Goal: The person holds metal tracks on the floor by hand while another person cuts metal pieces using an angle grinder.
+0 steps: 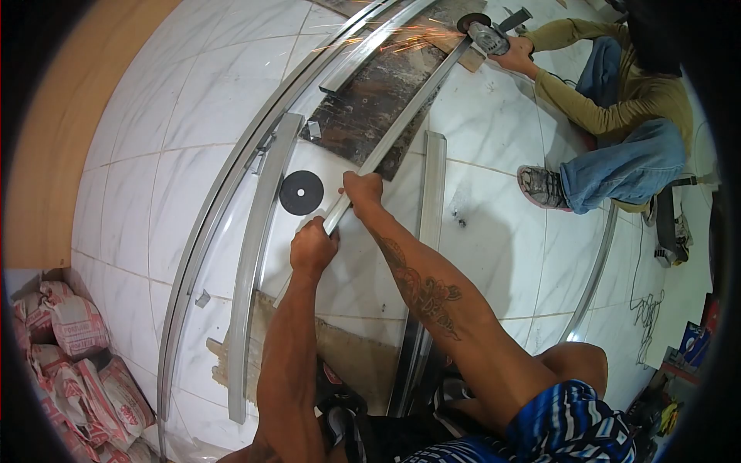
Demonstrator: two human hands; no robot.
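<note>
My left hand [314, 245] is wrapped round the near end of a long metal bar [413, 106]. Farther along the same bar, my right hand [362, 191] grips it too. The bar slants up and right over a dark, stained board [378, 96] to a co-worker's angle grinder [488, 35]. Orange sparks [401, 37] fly leftward from the grinder's disc at the bar's far end. Both of the co-worker's hands are at the grinder. Left of my hands, a black cutting disc [301, 193] lies flat on the white tiles.
Long metal profiles [264, 270] lie along the floor on my left, and another profile [434, 185] lies to the right. The co-worker [625, 116] squats at upper right. Red-and-white bags [81, 324] are piled at lower left. A thin cable [647, 309] lies tangled at right.
</note>
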